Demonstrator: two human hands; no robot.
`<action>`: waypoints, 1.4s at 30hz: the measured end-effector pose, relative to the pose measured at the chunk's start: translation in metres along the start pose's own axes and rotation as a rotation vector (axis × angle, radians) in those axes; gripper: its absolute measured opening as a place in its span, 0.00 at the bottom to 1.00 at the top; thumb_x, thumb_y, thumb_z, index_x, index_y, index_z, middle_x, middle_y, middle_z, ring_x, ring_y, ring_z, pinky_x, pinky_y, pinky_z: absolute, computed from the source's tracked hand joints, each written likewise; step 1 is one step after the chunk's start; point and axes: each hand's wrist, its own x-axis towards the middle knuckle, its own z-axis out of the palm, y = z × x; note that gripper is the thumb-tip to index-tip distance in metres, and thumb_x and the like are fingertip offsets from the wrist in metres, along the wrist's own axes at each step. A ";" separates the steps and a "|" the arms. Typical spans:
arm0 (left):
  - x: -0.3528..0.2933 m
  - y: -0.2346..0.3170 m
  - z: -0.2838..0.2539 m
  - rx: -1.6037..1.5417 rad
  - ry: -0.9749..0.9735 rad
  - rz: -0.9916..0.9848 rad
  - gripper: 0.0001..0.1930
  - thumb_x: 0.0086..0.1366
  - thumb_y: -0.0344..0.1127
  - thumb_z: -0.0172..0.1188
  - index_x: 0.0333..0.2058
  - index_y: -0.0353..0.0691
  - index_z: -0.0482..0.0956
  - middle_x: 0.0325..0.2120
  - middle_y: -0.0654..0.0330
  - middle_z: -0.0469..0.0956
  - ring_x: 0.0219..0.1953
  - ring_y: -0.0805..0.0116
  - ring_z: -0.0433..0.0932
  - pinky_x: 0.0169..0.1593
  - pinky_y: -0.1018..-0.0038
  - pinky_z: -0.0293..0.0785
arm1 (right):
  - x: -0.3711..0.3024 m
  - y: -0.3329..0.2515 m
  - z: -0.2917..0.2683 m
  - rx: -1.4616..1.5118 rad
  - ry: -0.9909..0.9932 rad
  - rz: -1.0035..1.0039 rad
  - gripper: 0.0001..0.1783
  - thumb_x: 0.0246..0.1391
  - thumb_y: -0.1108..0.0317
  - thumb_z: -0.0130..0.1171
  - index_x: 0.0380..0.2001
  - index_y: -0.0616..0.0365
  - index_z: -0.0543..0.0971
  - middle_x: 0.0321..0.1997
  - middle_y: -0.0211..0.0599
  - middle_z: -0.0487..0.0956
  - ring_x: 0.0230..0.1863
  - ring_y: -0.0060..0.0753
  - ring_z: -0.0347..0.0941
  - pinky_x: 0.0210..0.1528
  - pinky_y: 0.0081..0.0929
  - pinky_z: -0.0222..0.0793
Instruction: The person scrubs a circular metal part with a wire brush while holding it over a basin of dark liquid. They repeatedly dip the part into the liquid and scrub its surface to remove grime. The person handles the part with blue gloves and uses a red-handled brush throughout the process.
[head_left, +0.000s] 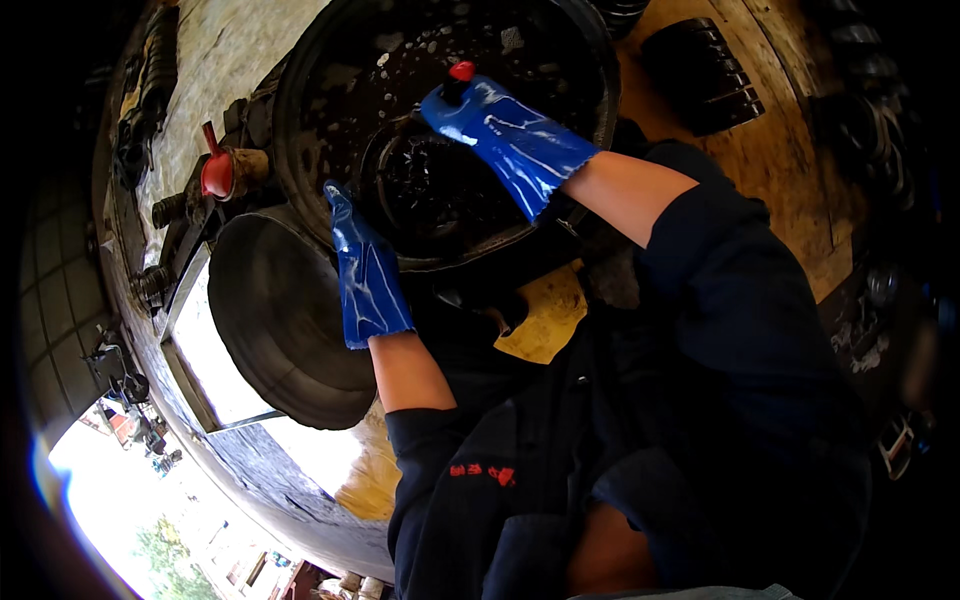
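Note:
A wide, dark basin [590, 50] holds black, oily liquid with pale flecks of foam or bubbles. In its near part lies a dark round part [372, 165] with a raised rim, wet and shiny inside. My right hand [500, 135], in a long blue rubber glove, is closed over this part around a tool whose red end [461, 71] sticks out above the fist; the rest is hidden. My left hand [360, 265], gloved alike, reaches over the basin's left rim beside the round part. Its visible fingers are stretched out; the thumb is hidden.
An empty-looking grey metal bowl [285, 330] stands tilted left of the basin. Beyond it are a red-handled object [216, 170] and dark ribbed parts. Black ring-shaped parts [700, 75] lie on the brown surface to the right. A yellow piece [545, 315] sits below the basin.

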 end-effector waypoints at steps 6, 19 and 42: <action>-0.009 0.011 -0.021 -0.057 0.089 -0.107 0.41 0.74 0.68 0.41 0.63 0.32 0.71 0.57 0.47 0.77 0.55 0.50 0.78 0.61 0.56 0.76 | -0.077 -0.064 0.026 -0.105 -0.340 -0.446 0.11 0.65 0.62 0.59 0.45 0.51 0.85 0.35 0.34 0.85 0.34 0.27 0.82 0.41 0.24 0.80; -0.015 0.016 -0.008 -0.026 0.099 -0.150 0.41 0.75 0.68 0.40 0.62 0.32 0.72 0.55 0.48 0.79 0.54 0.50 0.79 0.60 0.57 0.77 | -0.052 -0.053 -0.013 0.179 0.055 0.276 0.17 0.61 0.55 0.59 0.34 0.60 0.84 0.28 0.33 0.81 0.30 0.25 0.74 0.35 0.28 0.69; -0.028 0.001 -0.023 -0.167 0.109 -0.242 0.32 0.76 0.57 0.51 0.63 0.34 0.70 0.53 0.50 0.78 0.52 0.55 0.78 0.61 0.61 0.75 | -0.085 -0.124 0.011 -0.362 -0.388 -0.305 0.16 0.64 0.56 0.56 0.24 0.52 0.77 0.19 0.28 0.73 0.23 0.23 0.74 0.34 0.26 0.76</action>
